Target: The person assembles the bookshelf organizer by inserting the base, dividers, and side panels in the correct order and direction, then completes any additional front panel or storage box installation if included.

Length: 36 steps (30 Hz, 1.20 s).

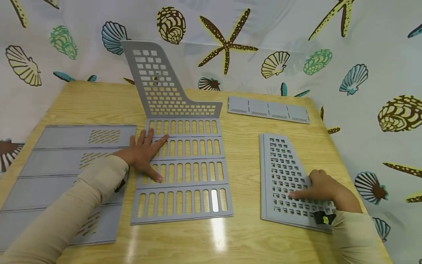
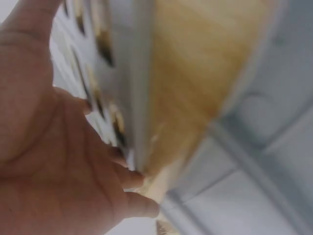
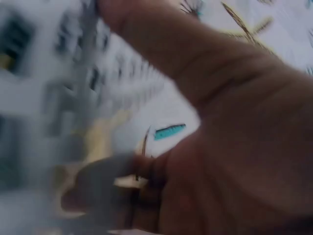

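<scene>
My left hand [image 1: 141, 152], fingers spread, rests on the left side of a grey slotted panel [image 1: 184, 187] made of joined sections lying on the table. From the panel's far edge rises a tall grey grid-holed side piece [image 1: 140, 82] with a curved slanting edge. At the right, my right hand [image 1: 324, 189] grips the slanted edge of a flat grey perforated panel [image 1: 267, 190], part of a layered stack. The thumb lies on top, and in the right wrist view the fingers [image 3: 146, 196] curl at the edge, though blur hides their exact contact.
A large grey sectioned panel [image 1: 43, 161] with diagonal slits lies left, partly under the left sleeve [image 1: 69, 205]. A narrow grey strip panel [image 1: 257, 106] lies at the back right. Behind the wooden table [image 1: 184, 245] hangs a shell-printed cloth [image 1: 197, 44].
</scene>
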Tool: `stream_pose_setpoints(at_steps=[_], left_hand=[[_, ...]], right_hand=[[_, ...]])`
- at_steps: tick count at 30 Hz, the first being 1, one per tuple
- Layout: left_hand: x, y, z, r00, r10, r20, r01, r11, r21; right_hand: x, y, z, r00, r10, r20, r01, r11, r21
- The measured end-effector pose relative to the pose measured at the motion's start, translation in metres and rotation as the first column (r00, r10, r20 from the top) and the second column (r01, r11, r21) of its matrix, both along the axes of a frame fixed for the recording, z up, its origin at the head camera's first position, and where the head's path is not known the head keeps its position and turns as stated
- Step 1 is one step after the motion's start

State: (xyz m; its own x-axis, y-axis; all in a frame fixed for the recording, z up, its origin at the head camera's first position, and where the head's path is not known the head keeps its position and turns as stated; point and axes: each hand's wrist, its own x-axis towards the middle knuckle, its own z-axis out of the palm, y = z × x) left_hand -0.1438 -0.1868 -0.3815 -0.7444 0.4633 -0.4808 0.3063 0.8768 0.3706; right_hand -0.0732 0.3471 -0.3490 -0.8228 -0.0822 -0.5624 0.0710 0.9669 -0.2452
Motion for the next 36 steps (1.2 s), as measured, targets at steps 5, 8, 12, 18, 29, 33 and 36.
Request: stream_pose_setpoints(at_steps=[5,8,12,18,29,33,36], left_hand=[[-0.004,-0.01,0.009,1.0,-0.004,-0.027,0.003,0.999,-0.038],[-0.005,-0.02,0.01,0.997,-0.006,-0.071,0.001,0.997,-0.072],[-0.004,-0.026,0.004,0.994,-0.005,-0.109,-0.005,0.996,-0.092],[-0.004,-0.018,-0.006,0.992,0.021,-0.125,-0.028,0.998,-0.055],[-0.007,-0.031,-0.008,0.991,0.054,-0.12,-0.064,0.995,-0.081],[-0.007,-0.036,-0.007,0.988,0.062,-0.138,-0.071,0.996,-0.06],[-0.007,-0.04,-0.006,0.986,0.078,-0.144,-0.086,0.995,-0.05]], right_hand=[[-0.02,0.018,0.021,0.99,0.137,-0.032,-0.14,0.94,-0.311],[-0.041,0.019,0.038,0.978,0.168,-0.124,-0.206,0.877,-0.434],[-0.074,0.005,0.051,0.948,0.063,-0.312,-0.208,0.864,-0.458],[-0.135,-0.032,0.041,0.882,0.055,-0.469,-0.312,0.812,-0.493],[-0.187,-0.082,0.016,0.931,0.096,-0.353,-0.281,0.806,-0.521],[-0.191,-0.092,0.012,0.943,0.062,-0.326,-0.24,0.806,-0.542],[-0.195,-0.097,0.012,0.952,0.074,-0.297,-0.233,0.804,-0.548]])
